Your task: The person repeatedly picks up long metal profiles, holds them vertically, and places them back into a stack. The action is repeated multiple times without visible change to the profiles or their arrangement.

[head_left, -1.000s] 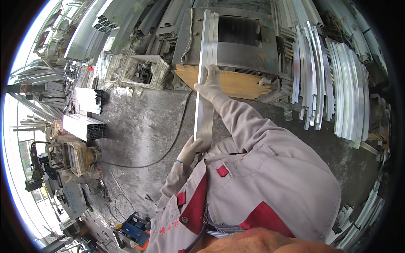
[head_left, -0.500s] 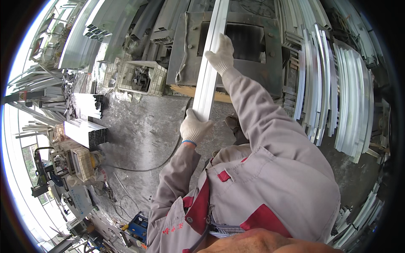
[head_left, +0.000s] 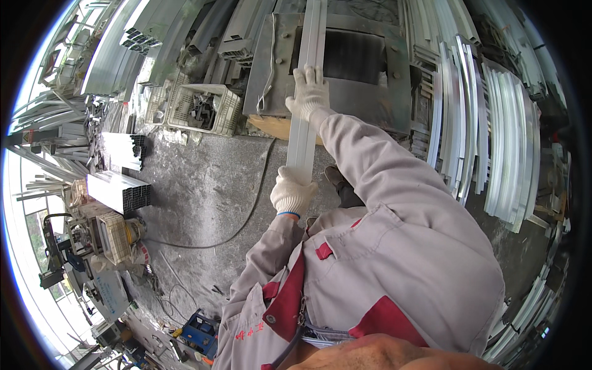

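Observation:
A long silvery aluminium profile [head_left: 301, 145] runs away from me over a dark metal machine table [head_left: 351, 102]. Its near end is gripped by my left hand [head_left: 293, 192], which wears a white knitted glove and is closed round it. My right hand [head_left: 308, 92], gloved the same way, lies across the top of the profile farther along. Its fingers are stretched out and pointing away from me. Beneath the table's front edge is a wooden block [head_left: 271, 127]. The profile's far end passes beyond the upper edge of the view.
Stacked aluminium profiles [head_left: 512, 148] stand at the right. A crate of offcuts [head_left: 229, 111] sits left of the machine. Bundled square tubes [head_left: 117, 190] lie farther left. A black cable [head_left: 256, 203] crosses the concrete floor, and a blue tool box [head_left: 200, 333] is at lower left.
My right hand has shifted from the profile's right edge onto its top, nearer me. The profile's far part has swung left, and my left hand has moved slightly right and nearer with its end.

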Tool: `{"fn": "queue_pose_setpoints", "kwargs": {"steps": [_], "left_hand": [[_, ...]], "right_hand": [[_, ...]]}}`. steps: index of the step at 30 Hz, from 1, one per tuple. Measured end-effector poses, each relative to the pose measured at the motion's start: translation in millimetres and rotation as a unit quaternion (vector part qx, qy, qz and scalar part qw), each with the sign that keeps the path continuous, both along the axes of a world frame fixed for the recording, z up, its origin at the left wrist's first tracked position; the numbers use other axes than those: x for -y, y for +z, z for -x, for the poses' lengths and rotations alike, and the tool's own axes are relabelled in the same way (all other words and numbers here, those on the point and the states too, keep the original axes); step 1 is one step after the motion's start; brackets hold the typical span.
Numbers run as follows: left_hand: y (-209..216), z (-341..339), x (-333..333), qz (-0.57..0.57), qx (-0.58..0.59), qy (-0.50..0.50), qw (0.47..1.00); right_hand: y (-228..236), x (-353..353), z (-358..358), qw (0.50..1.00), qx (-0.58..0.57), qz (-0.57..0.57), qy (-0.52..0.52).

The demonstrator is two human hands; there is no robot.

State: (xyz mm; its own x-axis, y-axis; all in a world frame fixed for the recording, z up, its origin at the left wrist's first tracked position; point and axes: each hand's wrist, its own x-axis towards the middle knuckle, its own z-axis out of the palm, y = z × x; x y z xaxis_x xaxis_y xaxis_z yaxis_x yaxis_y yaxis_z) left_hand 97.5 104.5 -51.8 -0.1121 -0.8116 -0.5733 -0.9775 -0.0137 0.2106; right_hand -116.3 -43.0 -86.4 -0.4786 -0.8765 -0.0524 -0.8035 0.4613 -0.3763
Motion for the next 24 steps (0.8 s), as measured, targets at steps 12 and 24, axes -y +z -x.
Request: {"fn": "queue_pose_setpoints", "kwargs": {"steps": [12, 24], "left_hand": [[-16, -98, -93, -0.011, 0.004, 0.009, 1.000], [-83, -187, -140, -0.011, 0.019, 0.032, 0.999]], "right_hand": [[-25, -101, -99, 1.000, 0.017, 0.015, 0.004], [-37, -154, -168, 0.997, 0.055, -0.027, 0.040]]}}
